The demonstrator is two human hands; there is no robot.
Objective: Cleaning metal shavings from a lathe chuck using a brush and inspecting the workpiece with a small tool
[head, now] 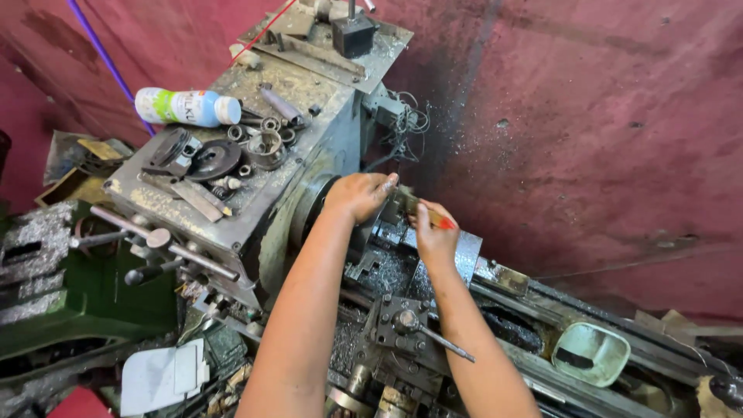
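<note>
An old grey metal lathe (232, 224) fills the middle of the view. My left hand (357, 193) rests on the round chuck (309, 209) at the headstock, fingers curled over its top. Just to the right, my right hand (435, 232) grips a small brush with a red handle (444, 223), its bristle end (404, 200) pointing toward the chuck. Below my forearms sits the tool post (402, 321) with a lever sticking out to the right. Metal chips cover the lathe bed.
On the headstock top lie a white plastic bottle (186, 107), gears, rings and flat bars. Control levers (166, 248) stick out at the left. A pale green tub (592, 354) sits on the bed at right. A dark red wall (588, 139) stands behind.
</note>
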